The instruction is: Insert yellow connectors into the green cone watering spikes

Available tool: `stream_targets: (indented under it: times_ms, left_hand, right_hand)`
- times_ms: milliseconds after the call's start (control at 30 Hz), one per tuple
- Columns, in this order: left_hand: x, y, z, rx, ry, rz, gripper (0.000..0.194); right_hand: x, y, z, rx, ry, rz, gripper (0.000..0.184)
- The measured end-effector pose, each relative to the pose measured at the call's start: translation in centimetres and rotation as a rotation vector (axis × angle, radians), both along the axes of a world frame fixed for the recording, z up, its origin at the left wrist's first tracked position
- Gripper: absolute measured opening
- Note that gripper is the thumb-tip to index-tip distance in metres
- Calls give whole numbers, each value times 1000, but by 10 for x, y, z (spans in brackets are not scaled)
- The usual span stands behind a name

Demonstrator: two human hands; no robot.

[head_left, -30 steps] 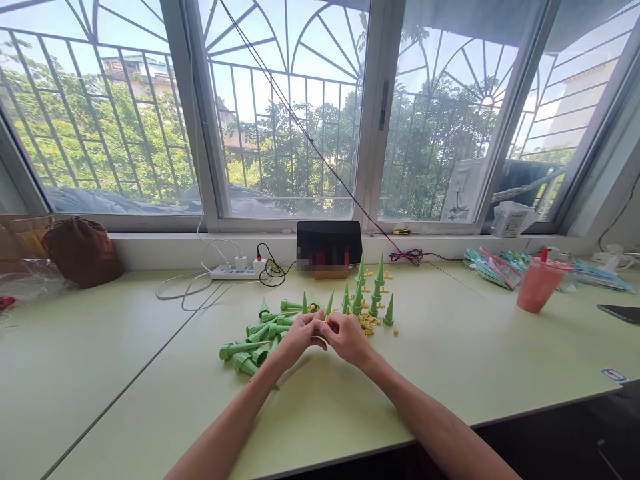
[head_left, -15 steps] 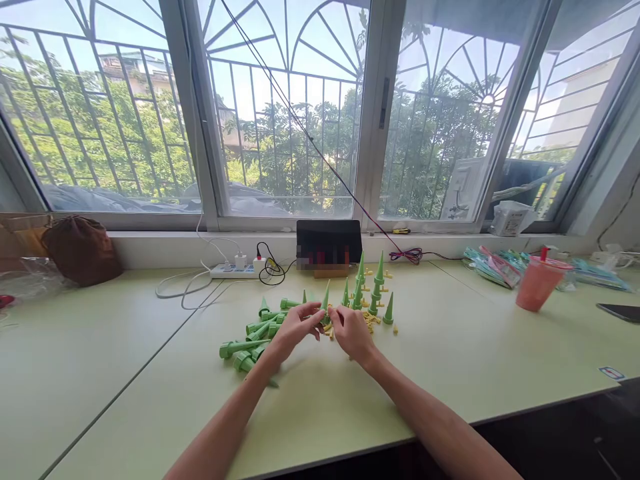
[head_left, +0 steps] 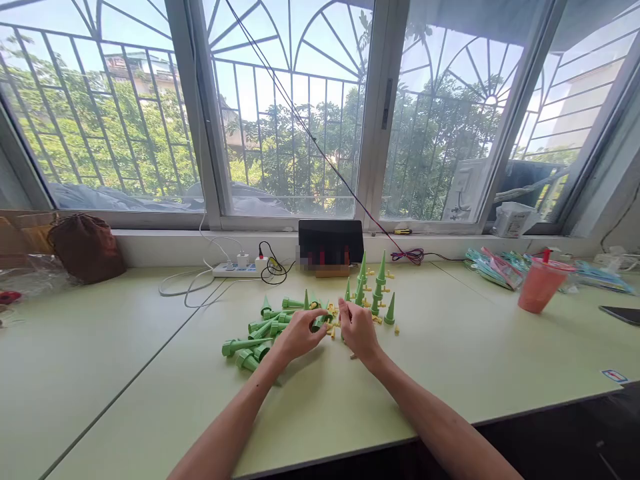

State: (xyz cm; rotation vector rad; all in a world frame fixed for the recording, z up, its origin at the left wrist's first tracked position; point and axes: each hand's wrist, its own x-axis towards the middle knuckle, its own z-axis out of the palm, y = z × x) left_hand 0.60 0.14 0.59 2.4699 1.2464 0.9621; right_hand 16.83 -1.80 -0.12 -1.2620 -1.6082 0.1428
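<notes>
My left hand [head_left: 301, 333] is closed around a green plastic cone spike [head_left: 319, 323], tilted so that its wide end faces right. My right hand [head_left: 358, 331] is pinched a little to the right of it; what its fingers hold, if anything, is hidden. Between and behind the hands lie small yellow plastic valves [head_left: 332, 328], partly covered. Left of my left hand is a heap of loose green cone spikes [head_left: 245, 345]. Beyond my right hand, green spikes with yellow valves on their sides [head_left: 376, 300] stand upright in rows.
A dark tablet [head_left: 331, 241] leans on a stand by the window. A power strip [head_left: 235, 269] with cables lies at the back left, near a brown bag [head_left: 86, 248]. On the right are a red drink cup [head_left: 541, 287], plastic packets [head_left: 493, 268] and a phone [head_left: 620, 315].
The green spike in my left hand has gone from upright to tilted. My right hand has drawn slightly away from it to the right. The camera view has shifted a little.
</notes>
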Motion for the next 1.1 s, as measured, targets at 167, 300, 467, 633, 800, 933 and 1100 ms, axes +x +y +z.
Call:
stream_targets:
  times_ms: [167,300,467,633,800,933,1100]
  left_hand:
    - [1,-7,3,25,115,9,28]
    - [0,-9,3,49,259,19,26]
    - [-2,-10,2,61,372,20,28]
    - [-1,-10,4,73,388,54,30]
    - [2,-8,6,107,246,156,30]
    - [6,-6,3,101,149,167,30]
    - [7,-4,-1,105,99,153,30]
  right_hand:
    - [0,0,1,43,10,-12,49]
    - [1,0,1,61,20,-8,48]
    - [1,-1,1,67,27,2,48]
    - [1,0,0,71,13,26,49]
    - [0,-2,2,63,-24,73,51]
    - [2,-4,5,27,-63,132,52]
    - [11,-7,16,4,-102,229,50]
